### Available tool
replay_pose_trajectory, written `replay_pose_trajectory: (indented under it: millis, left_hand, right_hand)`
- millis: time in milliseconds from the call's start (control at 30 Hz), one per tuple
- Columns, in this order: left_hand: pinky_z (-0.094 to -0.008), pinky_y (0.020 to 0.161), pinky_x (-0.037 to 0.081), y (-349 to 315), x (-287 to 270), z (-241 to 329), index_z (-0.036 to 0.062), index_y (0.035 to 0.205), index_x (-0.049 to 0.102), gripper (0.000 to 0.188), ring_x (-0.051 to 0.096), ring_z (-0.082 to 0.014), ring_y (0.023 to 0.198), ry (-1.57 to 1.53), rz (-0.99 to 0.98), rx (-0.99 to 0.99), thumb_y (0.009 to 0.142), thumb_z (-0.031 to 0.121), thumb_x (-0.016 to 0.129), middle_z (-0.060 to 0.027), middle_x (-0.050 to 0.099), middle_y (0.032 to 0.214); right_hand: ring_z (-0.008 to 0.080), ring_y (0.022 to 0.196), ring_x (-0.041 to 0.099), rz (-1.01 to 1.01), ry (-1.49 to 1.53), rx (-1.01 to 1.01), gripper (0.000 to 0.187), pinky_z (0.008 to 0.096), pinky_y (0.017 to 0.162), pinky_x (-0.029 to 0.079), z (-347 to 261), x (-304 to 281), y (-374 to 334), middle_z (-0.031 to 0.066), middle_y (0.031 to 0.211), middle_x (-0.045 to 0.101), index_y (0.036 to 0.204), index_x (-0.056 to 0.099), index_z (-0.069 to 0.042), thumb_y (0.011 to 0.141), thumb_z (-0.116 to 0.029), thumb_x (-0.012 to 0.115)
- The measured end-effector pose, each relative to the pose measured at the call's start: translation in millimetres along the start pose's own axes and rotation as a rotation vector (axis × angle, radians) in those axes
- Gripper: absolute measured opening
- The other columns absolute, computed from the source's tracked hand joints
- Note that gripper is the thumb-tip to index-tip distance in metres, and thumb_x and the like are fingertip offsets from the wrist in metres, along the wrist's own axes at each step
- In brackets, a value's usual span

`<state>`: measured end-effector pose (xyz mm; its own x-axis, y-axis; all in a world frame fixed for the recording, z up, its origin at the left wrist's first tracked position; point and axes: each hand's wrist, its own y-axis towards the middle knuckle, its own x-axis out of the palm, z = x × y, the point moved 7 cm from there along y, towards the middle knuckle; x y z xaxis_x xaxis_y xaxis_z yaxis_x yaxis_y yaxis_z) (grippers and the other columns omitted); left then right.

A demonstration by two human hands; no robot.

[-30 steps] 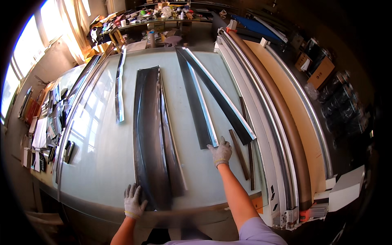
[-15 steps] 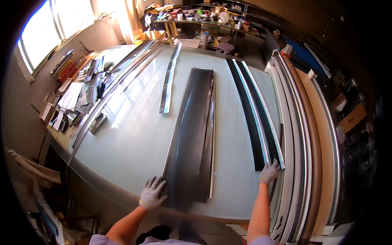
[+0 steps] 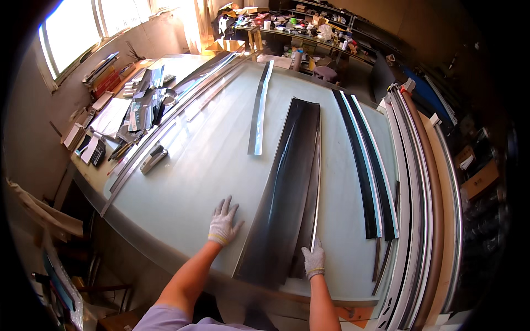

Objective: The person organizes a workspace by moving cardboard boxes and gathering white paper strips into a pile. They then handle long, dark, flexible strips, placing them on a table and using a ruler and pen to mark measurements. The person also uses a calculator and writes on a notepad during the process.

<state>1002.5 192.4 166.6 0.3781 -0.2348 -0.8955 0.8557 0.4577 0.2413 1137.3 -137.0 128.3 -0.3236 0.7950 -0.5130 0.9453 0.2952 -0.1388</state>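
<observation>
Apparently, the handling is only partway along: left of the long dark sheet [image 3: 281, 190], the left hand [image 3: 223, 222] is splayed and holds nothing, and a short strip [image 3: 260, 110] lies alone; the sheet, mid-counter, overlaps a narrower piece [image 3: 305, 237], whose right edge the right hand [image 3: 314, 259] touches (clamped or not, I cannot tell); rightward of the sheet, two white-edged black strips [image 3: 378, 165] lie separately.

The counter [image 3: 204, 165] looks pale and glossy. Far left of the sheet are a window [image 3: 72, 33] and calculator [image 3: 97, 154]; nearer it, a stapler [image 3: 154, 159]; well right, a brown roller [image 3: 433, 209].
</observation>
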Motion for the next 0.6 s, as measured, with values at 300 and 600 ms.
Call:
replay_pose_trajectory:
  millis: [300, 600]
  left_hand:
    - [-0.0499, 0.119, 0.021, 214.6, 50.8, -49.2, 0.0015, 0.138, 0.05, 0.065, 0.021, -0.0363, 0.147, 0.091, -0.121, 0.36, 0.092, 0.046, 0.056, -0.0137, 0.027, 0.158]
    - [-0.0487, 0.118, 0.019, 228.0, 4.2, -196.1, -0.0031, 0.136, 0.051, 0.069, 0.031, -0.0333, 0.141, 0.154, -0.072, 0.103, 0.09, 0.048, 0.057, -0.0137, 0.038, 0.15]
  right_hand:
    - [0.0357, 0.121, 0.058, 0.039, -0.108, 0.006, 0.066, 0.0396, 0.105, 0.041, -46.3, 57.7, -56.5, 0.0262, 0.129, 0.06, 0.139, 0.047, 0.005, 0.078, -0.006, 0.07]
    - [0.029, 0.125, 0.054, 0.091, -0.03, 0.123, 0.065, 0.0354, 0.11, 0.036, -65.3, 123.3, -85.2, 0.0223, 0.133, 0.057, 0.14, 0.044, 0.009, 0.079, -0.001, 0.065]
